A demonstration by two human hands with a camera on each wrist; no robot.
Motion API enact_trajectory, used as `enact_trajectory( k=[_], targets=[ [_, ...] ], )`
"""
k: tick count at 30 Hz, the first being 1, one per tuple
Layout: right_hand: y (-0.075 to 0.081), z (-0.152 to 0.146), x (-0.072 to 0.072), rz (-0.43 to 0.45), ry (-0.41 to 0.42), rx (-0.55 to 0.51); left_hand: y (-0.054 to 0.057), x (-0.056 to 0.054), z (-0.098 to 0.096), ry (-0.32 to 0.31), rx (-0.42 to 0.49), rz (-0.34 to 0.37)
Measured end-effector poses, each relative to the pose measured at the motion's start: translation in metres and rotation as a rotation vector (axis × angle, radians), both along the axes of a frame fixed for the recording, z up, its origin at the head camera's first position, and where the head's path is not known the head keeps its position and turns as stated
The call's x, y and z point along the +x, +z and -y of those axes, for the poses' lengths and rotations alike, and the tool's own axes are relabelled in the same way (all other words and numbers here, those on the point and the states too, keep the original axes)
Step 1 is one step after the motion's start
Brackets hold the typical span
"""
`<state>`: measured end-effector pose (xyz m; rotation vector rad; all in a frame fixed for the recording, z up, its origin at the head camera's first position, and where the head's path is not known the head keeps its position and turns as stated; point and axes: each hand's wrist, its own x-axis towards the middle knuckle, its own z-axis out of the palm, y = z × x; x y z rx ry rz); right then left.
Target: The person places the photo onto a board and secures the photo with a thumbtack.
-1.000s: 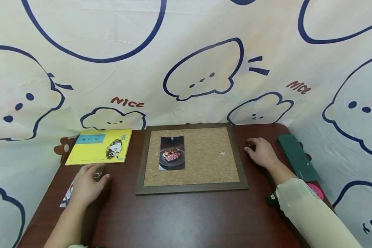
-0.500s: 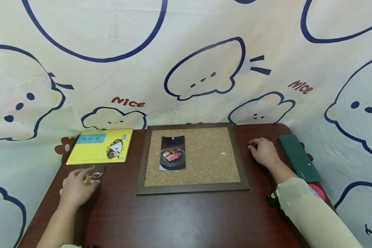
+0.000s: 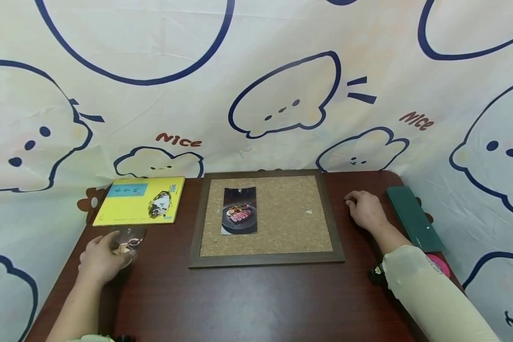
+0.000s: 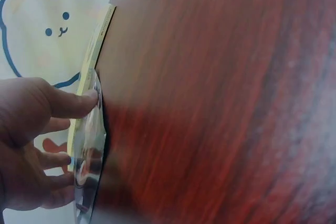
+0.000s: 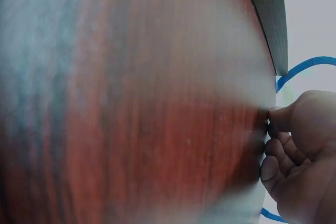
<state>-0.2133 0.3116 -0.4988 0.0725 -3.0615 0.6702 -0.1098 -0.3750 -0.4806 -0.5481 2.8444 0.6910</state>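
Note:
On the far left of the table in the head view, my left hand [image 3: 100,259] grips a photo print [image 3: 137,236] with an orange and dark picture. In the left wrist view, the thumb rests on the near edge of the photo print [image 4: 89,145], which bows slightly, while the other fingers lie along its far side. The hand and wrist hide much of the print. Right of the framed corkboard [image 3: 282,242], my right hand [image 3: 365,209] rests on the table with its fingers loosely curled and their tips down, as the right wrist view also shows.
A food photo [image 3: 239,211] is pinned to the corkboard's left half; clear pins [image 3: 309,211] sit on the right. A yellow book [image 3: 132,204] lies at the back left. At the right edge are a dark green box [image 3: 412,218] and a pink round thing [image 3: 438,263].
My left hand has shifted left and a little down over the photo print, uncovering its upper right part. The right hand's thumb and forefinger have come closer together; that hand otherwise stays in place.

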Motion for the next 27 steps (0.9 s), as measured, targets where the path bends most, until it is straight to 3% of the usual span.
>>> enact_trajectory(
  k=[6, 15, 27],
  targets=[
    [0.001, -0.002, 0.002, 0.001, 0.005, -0.006, 0.003, -0.002, 0.010, -0.011, -0.020, 0.010],
    [0.000, -0.008, 0.006, 0.004, -0.007, -0.021, 0.007, 0.002, 0.010, 0.037, 0.001, 0.054],
    [0.003, -0.011, 0.011, -0.008, -0.035, -0.046, 0.007, 0.000, 0.007, 0.117, 0.031, 0.024]
  ],
)
